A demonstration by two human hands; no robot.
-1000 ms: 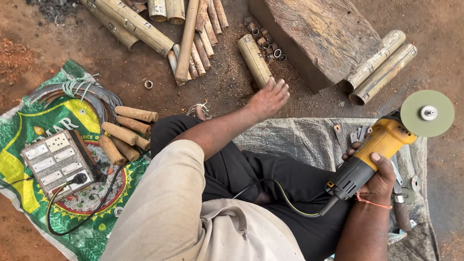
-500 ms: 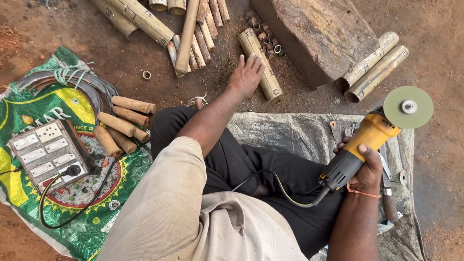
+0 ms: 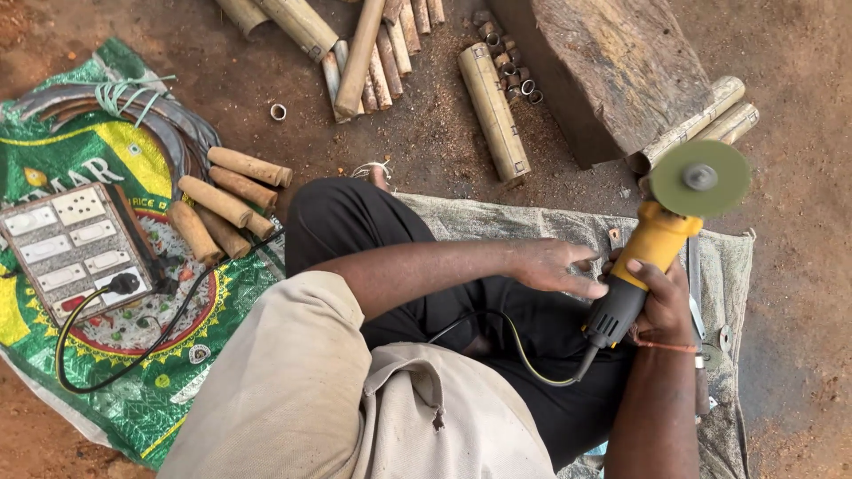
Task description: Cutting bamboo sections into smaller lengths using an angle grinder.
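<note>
The right hand (image 3: 661, 302) is wrapped around the dark grip of a yellow angle grinder (image 3: 643, 266), fingers curled tight on the handle and the thumb lying across the yellow body. The left hand (image 3: 555, 266) reaches across the lap with its fingers stretched out nearly flat; the fingertips touch or almost touch the grinder's body just beside the right thumb, and it has closed on nothing that can be made out.

Up from the right fingers, the tool ends in a round greenish disc (image 3: 699, 177), held off the ground. Down from the grip, a black and yellow cable (image 3: 524, 350) loops across the dark trousers.

Beyond the disc lies a heavy wooden block (image 3: 612, 71), with two bamboo lengths (image 3: 701, 124) tucked against its far side. Ahead of the left fingers, well apart, a single bamboo piece (image 3: 493, 111) lies on the dirt, with small cut rings (image 3: 506, 58) near its top and a bundle of bamboo sticks (image 3: 373, 44) further along.

Under both hands a grey sack (image 3: 532, 222) is spread. Far to the left of the left hand, a green printed sack (image 3: 106, 355) carries short bamboo cuts (image 3: 222, 204) and a switch board (image 3: 71, 248) with a black plug in it.
</note>
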